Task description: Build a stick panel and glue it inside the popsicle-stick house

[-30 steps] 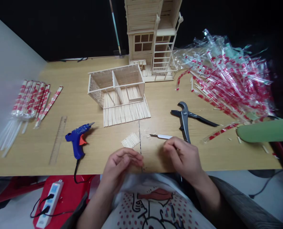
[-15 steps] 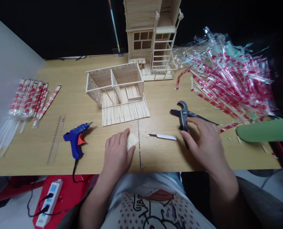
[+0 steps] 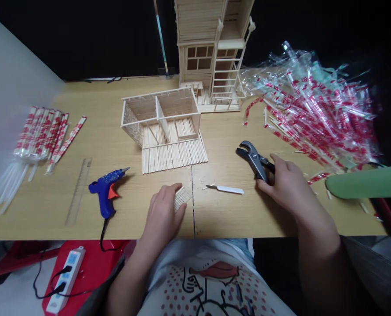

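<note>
My left hand (image 3: 164,210) pinches a small panel of thin wooden sticks (image 3: 181,198) between thumb and fingers, low over the table; the hand hides part of it. With my right hand (image 3: 286,186) I grip the handles of grey and black pruning shears (image 3: 255,163), whose curved jaw points away to the left. The handle ends are hidden by my fingers. Between the two hands lies a craft knife with a white handle (image 3: 228,189), its blade towards the left. Beyond it stands an open-topped model room of sticks (image 3: 161,118) on a stick floor (image 3: 175,159).
A taller stick house with a ladder (image 3: 198,57) stands behind. Red-and-clear wrappers (image 3: 320,105) pile up at right, near a green cylinder (image 3: 363,182). To the left are a blue glue gun (image 3: 105,193), a clear ruler (image 3: 79,191), wrapped chopsticks (image 3: 39,134) and white glue sticks (image 3: 9,188).
My right hand has closed around the shears' handles, bringing them nearer together and turning the tool. My left hand keeps the stick panel in almost the same place.
</note>
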`<control>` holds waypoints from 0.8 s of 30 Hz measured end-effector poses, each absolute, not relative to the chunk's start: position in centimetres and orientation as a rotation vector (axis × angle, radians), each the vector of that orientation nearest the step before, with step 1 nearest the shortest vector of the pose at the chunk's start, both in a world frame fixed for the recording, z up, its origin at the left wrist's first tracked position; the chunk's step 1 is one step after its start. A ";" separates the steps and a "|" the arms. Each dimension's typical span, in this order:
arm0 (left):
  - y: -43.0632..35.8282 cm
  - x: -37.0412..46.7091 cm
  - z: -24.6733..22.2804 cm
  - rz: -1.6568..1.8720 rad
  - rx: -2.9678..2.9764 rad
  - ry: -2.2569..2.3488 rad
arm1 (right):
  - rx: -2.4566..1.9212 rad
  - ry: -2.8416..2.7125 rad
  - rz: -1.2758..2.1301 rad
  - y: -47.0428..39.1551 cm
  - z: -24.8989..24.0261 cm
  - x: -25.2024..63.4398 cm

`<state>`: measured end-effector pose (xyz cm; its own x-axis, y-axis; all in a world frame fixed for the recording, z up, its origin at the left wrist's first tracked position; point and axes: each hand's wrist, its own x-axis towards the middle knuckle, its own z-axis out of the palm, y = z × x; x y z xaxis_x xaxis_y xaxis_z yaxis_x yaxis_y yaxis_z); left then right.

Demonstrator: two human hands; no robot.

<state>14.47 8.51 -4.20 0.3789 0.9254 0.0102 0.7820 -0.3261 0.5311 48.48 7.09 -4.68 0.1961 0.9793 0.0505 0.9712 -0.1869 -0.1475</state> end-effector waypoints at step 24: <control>9.1 16.1 0.7 1.123 2.307 1.248 | -1.587 -1.616 1.200 1.8 1.2 35.3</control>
<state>16.06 9.14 0.73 0.3219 0.8046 0.4990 0.5806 -0.5841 0.5673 35.28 1.76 1.17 -0.1333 0.9732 -0.1875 0.4613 -0.1065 -0.8808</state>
